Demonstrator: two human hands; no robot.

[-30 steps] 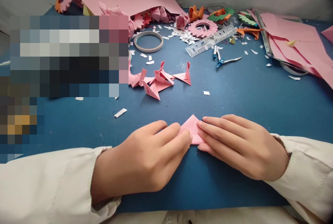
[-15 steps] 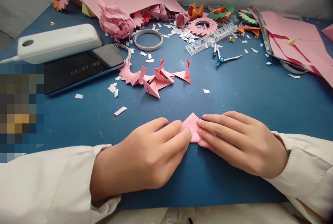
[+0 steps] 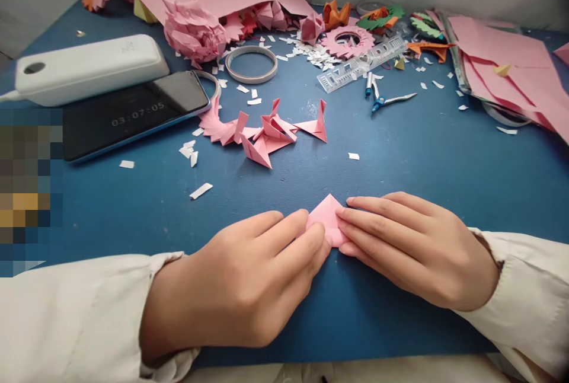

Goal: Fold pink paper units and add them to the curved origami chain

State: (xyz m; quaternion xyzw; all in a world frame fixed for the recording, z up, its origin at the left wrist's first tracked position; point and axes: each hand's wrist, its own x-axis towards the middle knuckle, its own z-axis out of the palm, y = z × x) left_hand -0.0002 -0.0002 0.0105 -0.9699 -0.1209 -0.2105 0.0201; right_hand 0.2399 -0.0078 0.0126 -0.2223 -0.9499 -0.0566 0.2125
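Observation:
A small folded pink paper (image 3: 326,212) with its point facing away lies on the blue table (image 3: 275,193) between my two hands. My left hand (image 3: 249,276) is closed on its left side, the fingertips on the lower edge. The fingers of my right hand (image 3: 409,246) are pressed together on its right side, with the thumb at the lower right corner. Parts of the paper are hidden under the fingertips. Beyond it sit several joined pink folded pieces (image 3: 267,134), touched by neither hand.
Phone (image 3: 137,113) and white device (image 3: 93,69) stand at the left. Farther back are a tape roll (image 3: 251,79), clear stencil ruler (image 3: 362,64), compass (image 3: 377,101), white scraps (image 3: 320,56) and crumpled pink paper (image 3: 193,33). Pink sheets (image 3: 511,54) lie at the right.
My left hand has shifted slightly down and left, its fingertips now lower on the paper. My right hand has barely moved. The view has shifted a little.

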